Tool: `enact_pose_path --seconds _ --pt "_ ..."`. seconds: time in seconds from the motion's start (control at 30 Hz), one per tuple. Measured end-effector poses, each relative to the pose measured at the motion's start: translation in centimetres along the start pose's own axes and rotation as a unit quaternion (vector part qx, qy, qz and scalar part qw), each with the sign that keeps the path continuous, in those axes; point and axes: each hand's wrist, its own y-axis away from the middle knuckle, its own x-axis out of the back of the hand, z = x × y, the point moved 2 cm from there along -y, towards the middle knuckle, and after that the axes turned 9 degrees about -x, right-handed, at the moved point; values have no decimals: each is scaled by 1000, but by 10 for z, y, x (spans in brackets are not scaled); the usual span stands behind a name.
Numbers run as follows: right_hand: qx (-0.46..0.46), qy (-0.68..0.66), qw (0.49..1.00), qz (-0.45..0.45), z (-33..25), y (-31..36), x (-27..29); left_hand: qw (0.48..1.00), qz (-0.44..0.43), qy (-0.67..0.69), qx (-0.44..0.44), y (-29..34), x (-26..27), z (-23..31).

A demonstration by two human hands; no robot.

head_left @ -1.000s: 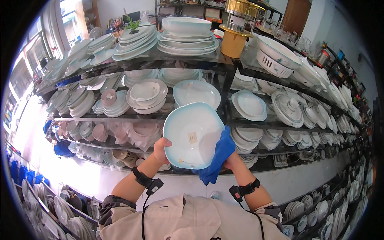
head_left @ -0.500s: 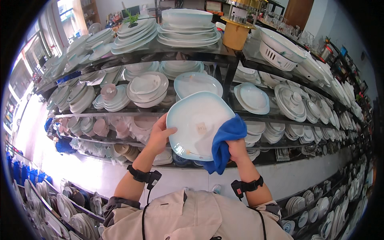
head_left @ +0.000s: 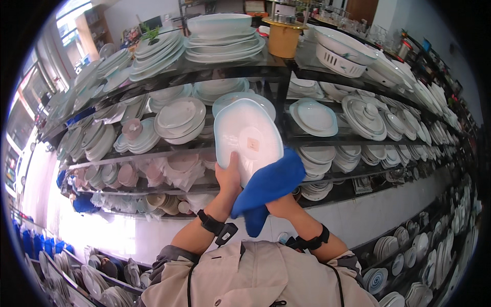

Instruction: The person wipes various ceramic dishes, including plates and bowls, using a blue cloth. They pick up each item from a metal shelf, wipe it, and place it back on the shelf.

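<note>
A white squarish plate (head_left: 245, 128) with a pale blue rim and a small tan sticker is held up, tilted, before the shelves. My left hand (head_left: 228, 176) grips its lower left edge, with the thumb lying on the plate's face. A blue cloth (head_left: 271, 184) covers the plate's lower right edge. My right hand (head_left: 283, 205) is behind and below the cloth, closed on it; most of its fingers are hidden. Just behind the held plate, another blue-rimmed plate (head_left: 266, 105) sits on the shelf.
Dark shelves in front carry stacked plates (head_left: 225, 48), bowls (head_left: 180, 120) and a white slotted basket (head_left: 338, 62). A gold cylindrical stand (head_left: 283, 41) is on the top shelf. More crockery fills racks at lower left and lower right (head_left: 376, 280). Pale floor tiles (head_left: 174, 233) lie between.
The plate has turned and tilted, so it looks narrower. My left hand has moved right along its lower edge. The cloth has spread across the plate's lower right side, and the view has shifted slightly.
</note>
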Motion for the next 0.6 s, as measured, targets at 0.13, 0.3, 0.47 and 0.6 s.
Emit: enact_pose_path --seconds 0.13,0.3,0.47,0.6 --pt "-67 33 987 144 45 11 5 995 -78 -57 -21 16 -14 -5" --pt "-195 -155 956 157 76 38 46 962 -203 -130 -130 21 -14 1" --pt "-155 -77 976 130 78 56 89 942 -257 -163 -142 15 -43 16" --pt "-182 -106 973 89 75 61 129 959 -245 -111 -92 33 -68 -12"
